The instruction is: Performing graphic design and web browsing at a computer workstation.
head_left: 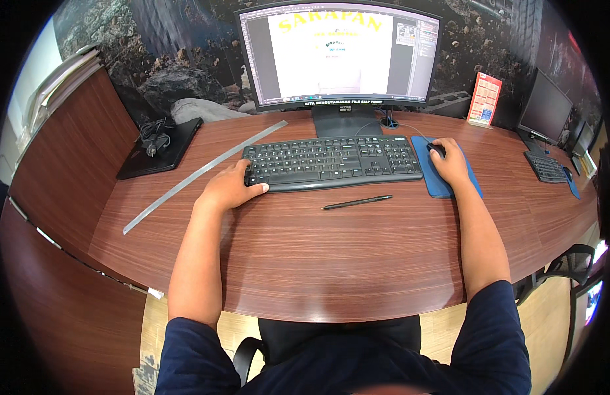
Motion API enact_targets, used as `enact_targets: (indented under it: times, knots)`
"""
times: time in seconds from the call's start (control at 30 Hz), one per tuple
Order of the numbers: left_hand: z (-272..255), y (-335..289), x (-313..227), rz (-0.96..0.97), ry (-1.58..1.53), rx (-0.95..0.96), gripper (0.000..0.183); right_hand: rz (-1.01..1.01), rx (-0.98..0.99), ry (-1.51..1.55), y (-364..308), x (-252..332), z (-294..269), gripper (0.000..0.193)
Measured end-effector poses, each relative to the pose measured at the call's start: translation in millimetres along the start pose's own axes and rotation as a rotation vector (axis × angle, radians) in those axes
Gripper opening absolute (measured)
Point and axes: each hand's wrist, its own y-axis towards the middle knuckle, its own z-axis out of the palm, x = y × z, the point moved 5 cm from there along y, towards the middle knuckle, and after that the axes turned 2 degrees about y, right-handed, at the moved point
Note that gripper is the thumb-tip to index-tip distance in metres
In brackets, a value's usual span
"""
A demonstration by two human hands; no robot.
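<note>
My left hand [231,187] rests at the left end of a black keyboard [331,161], its fingers over the edge keys and its thumb stretched along the front left corner. It grips nothing. My right hand [450,160] is curled over a dark computer mouse [438,150], which shows only in part under the fingers. The mouse sits on a blue mouse pad [439,189] just right of the keyboard. Behind the keyboard stands a lit monitor [338,59] showing a white page with coloured lettering in a design program. A black pen [357,202] lies in front of the keyboard.
A metal ruler [203,172] lies slantwise left of the keyboard. Beyond it, a coiled cable [153,139] sits on a closed black laptop [177,153]. A red desk calendar [484,99] stands back right, near a second monitor [546,107] and keyboard [545,166]. The wooden desk [344,263] curves toward me.
</note>
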Motion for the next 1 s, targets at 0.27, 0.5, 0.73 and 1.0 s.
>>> enact_targets:
  times: [0.27, 0.5, 0.73, 1.0]
  knots:
    - [0, 1, -4, -0.013, 0.013, 0.007, 0.089, 0.025, 0.018, -0.015, 1, 3, -1, 0.032]
    - [1, 1, -4, 0.005, 0.021, -0.02, 0.089, 0.029, 0.019, -0.01, 0, 5, -3, 0.033]
    - [2, 1, -1, 0.015, 0.009, -0.007, 0.09, 0.176, -0.028, -0.102, -1, 2, -5, 0.032]
    - [1, 1, -4, 0.026, 0.0, -0.016, 0.088, 0.146, -0.024, -0.092, 0, -6, -3, 0.033]
